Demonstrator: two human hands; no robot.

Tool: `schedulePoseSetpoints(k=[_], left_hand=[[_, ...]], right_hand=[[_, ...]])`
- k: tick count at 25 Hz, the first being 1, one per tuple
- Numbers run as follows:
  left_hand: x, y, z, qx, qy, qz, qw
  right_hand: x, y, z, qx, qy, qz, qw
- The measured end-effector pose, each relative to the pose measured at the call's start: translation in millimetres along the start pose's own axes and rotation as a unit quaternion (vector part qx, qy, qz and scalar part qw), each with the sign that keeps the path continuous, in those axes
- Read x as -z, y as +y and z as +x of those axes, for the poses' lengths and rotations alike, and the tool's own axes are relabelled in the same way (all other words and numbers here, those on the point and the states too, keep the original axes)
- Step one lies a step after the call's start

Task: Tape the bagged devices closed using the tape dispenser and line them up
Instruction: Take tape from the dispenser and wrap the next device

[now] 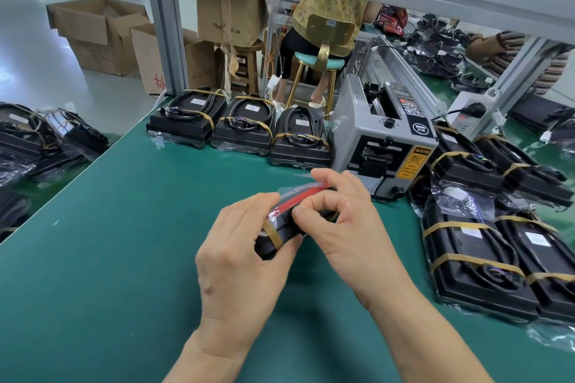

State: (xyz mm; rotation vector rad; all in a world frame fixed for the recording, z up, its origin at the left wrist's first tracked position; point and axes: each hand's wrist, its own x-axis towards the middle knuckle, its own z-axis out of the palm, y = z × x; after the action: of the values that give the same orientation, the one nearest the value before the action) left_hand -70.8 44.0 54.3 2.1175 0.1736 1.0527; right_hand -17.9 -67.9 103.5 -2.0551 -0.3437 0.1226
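A black device in a clear bag (281, 224), with a red strip along the bag's mouth and a tan rubber band around it, is held up on edge over the green mat (124, 242). My left hand (242, 246) grips its near side. My right hand (345, 221) pinches the bag's top by the red strip. The grey tape dispenser (385, 137) stands just behind my hands. Three bagged devices (239, 127) lie in a row at the mat's far edge, left of the dispenser.
Several more bagged devices (485, 246) are piled at the right, and others (37, 146) on the left bench. A power strip (466, 112) sits behind the dispenser. A person sits on a stool (317, 62) beyond the table, near cardboard boxes (102, 34).
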Motion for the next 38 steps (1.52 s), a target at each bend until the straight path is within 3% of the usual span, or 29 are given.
schedulePoseSetpoints(k=[9, 14, 20, 24, 29, 31, 35, 38], left_hand=[[1, 2, 1, -0.001, 0.007, -0.015, 1.000], [2, 0, -1, -0.003, 0.004, 0.005, 1.000], [5, -5, 1, 0.016, 0.003, 0.000, 1.000], [24, -18, 3, 0.062, -0.035, -0.048, 0.996], [46, -35, 9, 0.093, -0.096, -0.077, 0.988], [51, -34, 16, 0.101, -0.115, -0.069, 0.986], [43, -5, 31, -0.079, -0.133, 0.122, 0.980], [19, 25, 37, -0.099, -0.225, 0.131, 0.960]], right_hand=[[-8, 1, -2, 0.016, 0.043, 0.002, 0.999], [-8, 8, 0, 0.006, 0.074, 0.141, 0.987], [-17, 5, -4, 0.063, 0.047, 0.008, 0.997], [6, 25, 11, 0.008, 0.087, 0.066, 0.994], [22, 52, 17, -0.019, -0.074, 0.203, 0.976], [23, 56, 20, -0.013, -0.088, 0.239, 0.967], [26, 58, 26, -0.007, -0.072, 0.257, 0.964], [27, 59, 25, 0.008, -0.084, 0.258, 0.962]])
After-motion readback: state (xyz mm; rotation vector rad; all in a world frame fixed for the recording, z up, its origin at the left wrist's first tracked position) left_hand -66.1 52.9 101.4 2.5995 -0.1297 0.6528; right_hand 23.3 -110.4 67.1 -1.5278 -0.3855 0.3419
